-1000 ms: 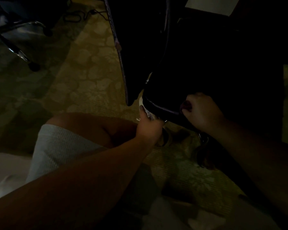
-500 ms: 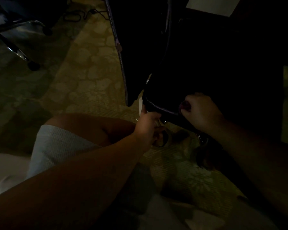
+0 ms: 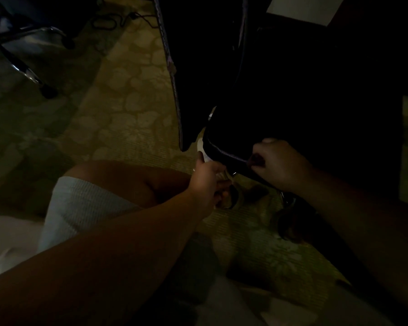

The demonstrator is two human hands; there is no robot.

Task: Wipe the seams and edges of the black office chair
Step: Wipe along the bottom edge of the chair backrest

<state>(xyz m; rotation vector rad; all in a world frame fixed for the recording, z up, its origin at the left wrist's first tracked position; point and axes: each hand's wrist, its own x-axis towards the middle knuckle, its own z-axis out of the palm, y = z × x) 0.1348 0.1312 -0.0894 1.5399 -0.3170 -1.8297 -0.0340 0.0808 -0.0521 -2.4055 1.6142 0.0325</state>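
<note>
The black office chair [image 3: 304, 95] fills the dim upper right; its seat's piped front corner [image 3: 222, 156] shows a pale seam line. My left hand [image 3: 207, 182] grips a small white cloth [image 3: 204, 154] pressed against that corner from below and left. My right hand [image 3: 280, 161] is curled over the seat's front edge just right of the corner, gripping it. The chair back hangs to the left as a dark panel with a light edge [image 3: 174, 90].
Patterned yellow-green carpet [image 3: 127, 109] lies below. Another chair's chrome base and castors [image 3: 28, 74] stand at the upper left, with a cable [image 3: 118, 20] nearby. My bent knee in a pale garment [image 3: 85, 201] is at lower left. A castor [image 3: 290, 222] sits under the seat.
My left hand has slid slightly down along the seat corner with the cloth. My right hand has stayed on the seat edge.
</note>
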